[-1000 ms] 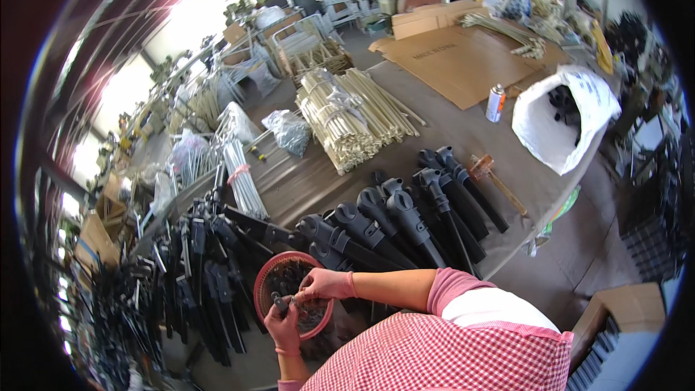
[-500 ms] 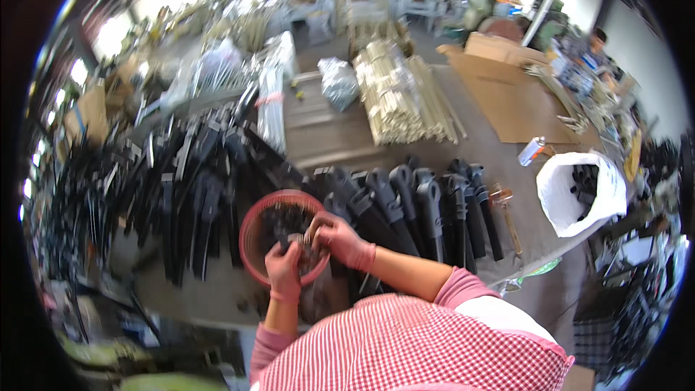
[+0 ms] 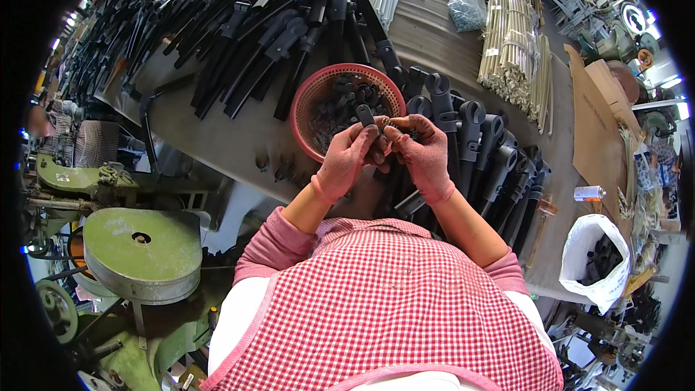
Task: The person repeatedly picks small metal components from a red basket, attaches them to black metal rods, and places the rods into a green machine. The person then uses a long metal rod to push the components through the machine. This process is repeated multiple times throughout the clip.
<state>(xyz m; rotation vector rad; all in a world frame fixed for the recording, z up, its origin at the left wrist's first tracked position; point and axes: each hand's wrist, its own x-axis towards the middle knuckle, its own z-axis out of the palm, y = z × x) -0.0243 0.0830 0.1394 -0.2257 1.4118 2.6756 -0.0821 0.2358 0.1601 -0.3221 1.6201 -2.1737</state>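
Note:
My left hand [image 3: 350, 161], in a pink glove, pinches a small black plastic clip [image 3: 366, 115] just above the near rim of a round red basket [image 3: 308, 94]. My right hand [image 3: 426, 153], also gloved, meets it from the right and pinches a small metal part [image 3: 386, 123] against the clip. The basket holds several more black clips. Both hands hover over the front edge of the workbench [image 3: 217, 141].
A row of long black plastic handles [image 3: 492, 156] lies right of the hands; a larger heap [image 3: 239, 22] covers the bench's far left. Bundled pale rods [image 3: 514, 51], a clear bag [image 3: 468, 6], cardboard [image 3: 597, 123], a spray can [image 3: 588, 192], a white sack [image 3: 597, 261]. A green press machine [image 3: 141, 253] stands at lower left.
The view has tilted down and left, so the basket and hands sit higher in the picture. Both hands have come together over the basket rim with a clip between them.

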